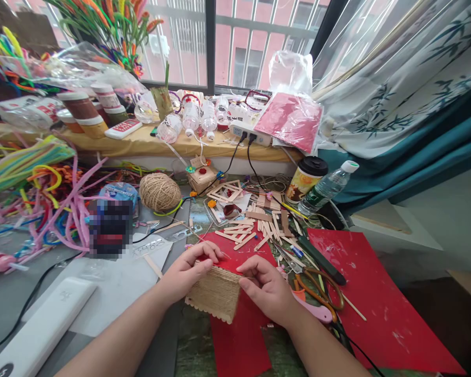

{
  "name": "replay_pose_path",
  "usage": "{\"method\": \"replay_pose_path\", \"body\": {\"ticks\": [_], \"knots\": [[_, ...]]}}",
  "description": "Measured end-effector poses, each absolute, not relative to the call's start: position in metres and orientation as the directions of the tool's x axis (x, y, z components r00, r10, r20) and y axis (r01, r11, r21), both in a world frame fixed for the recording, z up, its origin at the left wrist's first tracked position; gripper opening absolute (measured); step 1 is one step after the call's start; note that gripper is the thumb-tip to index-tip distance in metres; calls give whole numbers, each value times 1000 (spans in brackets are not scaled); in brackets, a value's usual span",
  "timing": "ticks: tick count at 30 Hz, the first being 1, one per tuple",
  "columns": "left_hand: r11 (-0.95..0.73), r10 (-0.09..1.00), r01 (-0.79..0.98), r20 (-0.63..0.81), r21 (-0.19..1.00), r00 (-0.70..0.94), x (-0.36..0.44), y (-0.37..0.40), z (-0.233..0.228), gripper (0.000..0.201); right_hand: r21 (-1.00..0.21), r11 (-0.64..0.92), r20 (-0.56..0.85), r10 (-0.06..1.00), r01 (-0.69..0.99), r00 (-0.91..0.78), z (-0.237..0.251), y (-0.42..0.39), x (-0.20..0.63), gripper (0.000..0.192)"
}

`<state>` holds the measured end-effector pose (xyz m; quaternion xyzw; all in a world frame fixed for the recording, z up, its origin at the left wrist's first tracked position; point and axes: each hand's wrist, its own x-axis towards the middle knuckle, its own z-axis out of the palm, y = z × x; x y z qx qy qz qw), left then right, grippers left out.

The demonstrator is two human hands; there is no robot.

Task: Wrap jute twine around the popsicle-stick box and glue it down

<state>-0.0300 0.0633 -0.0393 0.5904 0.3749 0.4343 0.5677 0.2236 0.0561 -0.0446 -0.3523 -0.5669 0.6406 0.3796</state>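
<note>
A small box wrapped in rows of jute twine (214,293), with a scalloped bottom edge, is held between my hands above a red sheet (239,340). My left hand (190,269) grips its upper left edge, fingers curled over the top. At the upper right corner, my right hand (267,288) has thumb and forefinger closed together on the edge. Whether a loose twine end is between those fingertips is too small to make out. Beyond my left hand sits a ball of jute twine (160,192).
Wooden craft sticks (269,222) lie scattered behind the box. To the right are scissors (322,290), a pink glue gun (314,310), a water bottle (329,186) and a lidded cup (306,180). Pipe cleaners (58,204) and a white power bank-like device (43,327) occupy the left.
</note>
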Motion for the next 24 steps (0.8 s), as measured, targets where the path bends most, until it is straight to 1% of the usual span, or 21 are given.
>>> {"method": "replay_pose_path", "body": {"ticks": [3,8,16,19,24], "knots": [[-88,944,1,83,996,320,-29,62,-38,25,-997,-47,-13,890,-63,-455,-46,57,223,27],[-110,953,15,101,994,286,-27,64,-38,28,-999,-37,-21,899,-29,-438,-50,56,223,28],[-66,929,-91,95,994,358,-34,65,-40,32,-1000,-28,-30,918,9,-395,-48,53,222,31],[-35,933,-94,67,995,354,-34,64,-40,27,-1000,-14,-22,925,22,-380,-48,53,223,32],[9,943,-161,45,987,330,-32,65,-38,26,-999,7,-6,932,35,-362,-51,53,225,31]]}}
